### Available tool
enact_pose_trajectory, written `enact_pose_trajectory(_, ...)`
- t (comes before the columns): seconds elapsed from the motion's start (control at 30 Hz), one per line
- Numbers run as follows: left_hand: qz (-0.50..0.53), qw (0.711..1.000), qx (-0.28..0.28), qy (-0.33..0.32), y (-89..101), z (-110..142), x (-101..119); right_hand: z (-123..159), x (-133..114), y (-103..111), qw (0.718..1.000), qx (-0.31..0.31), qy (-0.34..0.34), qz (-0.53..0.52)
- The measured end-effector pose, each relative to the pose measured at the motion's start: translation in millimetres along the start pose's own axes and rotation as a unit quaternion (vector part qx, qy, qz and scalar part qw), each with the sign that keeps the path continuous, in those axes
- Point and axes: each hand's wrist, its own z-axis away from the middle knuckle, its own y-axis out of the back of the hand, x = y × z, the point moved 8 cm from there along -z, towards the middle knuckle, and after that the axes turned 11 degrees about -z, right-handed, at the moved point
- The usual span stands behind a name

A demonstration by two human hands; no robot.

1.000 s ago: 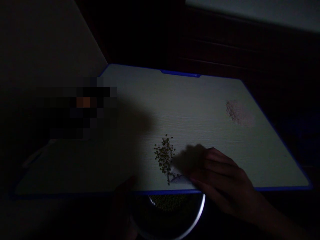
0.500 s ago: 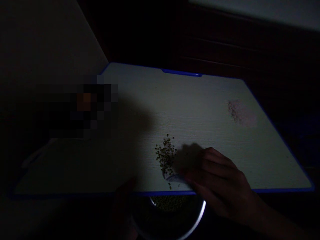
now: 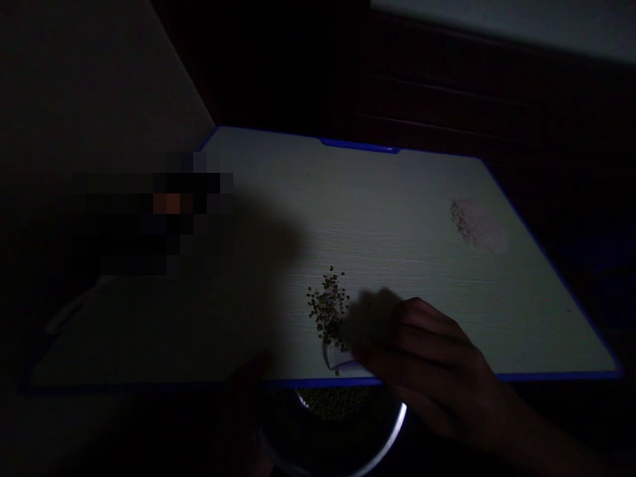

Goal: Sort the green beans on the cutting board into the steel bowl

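In dim light, a small scatter of green seeds, like mung beans (image 3: 328,301), lies on a pale tabletop (image 3: 387,199). My right hand (image 3: 437,364) is closed, its fingertips pinching a thin pale piece like paper (image 3: 340,358) at the near side of the seeds. Below the table's front edge is a round bowl (image 3: 392,434) with a shiny rim, holding many similar green seeds (image 3: 335,401). My left hand (image 3: 243,404) is in deep shadow beside the bowl's left side, a digit reaching up over the table edge. Its grip is hidden.
Blue edging (image 3: 308,383) runs round the tabletop. A pinkish patch (image 3: 479,225) lies at the right. A blurred-out dark object (image 3: 149,218) covers the left part of the table. Behind is a dark surface, with a pale strip (image 3: 521,23) at upper right.
The pale piece under my right hand has shifted slightly towards the table's front edge, and more of it shows. My left hand and the bowl look much the same.
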Motion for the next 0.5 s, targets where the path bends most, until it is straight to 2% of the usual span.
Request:
enact_pose_trajectory(0.2,0.029,0.999,-0.001,0.032,-5.4,3.6,-1.3,3.2,0.2,-2.1,1.0,-0.006,0.011,-0.001)
enact_pose_trajectory(0.27,0.033,0.995,0.006,0.094,-5.1,3.1,-11.8,4.6,0.9,-3.5,1.0,-0.012,0.009,-0.002)
enact_pose_trajectory(0.3,0.048,0.994,-0.024,0.096,-10.0,2.2,-12.3,5.1,1.3,-4.3,1.0,-0.016,0.006,-0.003)
enact_pose_trajectory(0.33,0.06,0.992,-0.019,0.11,-9.2,1.7,-15.0,5.5,1.6,-4.6,1.0,-0.018,0.006,-0.003)
enact_pose_trajectory(0.4,0.066,0.993,-0.039,0.091,-10.7,0.1,-13.1,5.6,1.5,-3.9,1.0,-0.018,0.006,-0.005)
enact_pose_trajectory(0.5,0.017,0.999,-0.026,0.012,-5.8,-1.3,-4.2,5.7,0.8,-1.2,1.0,-0.016,0.008,-0.007)
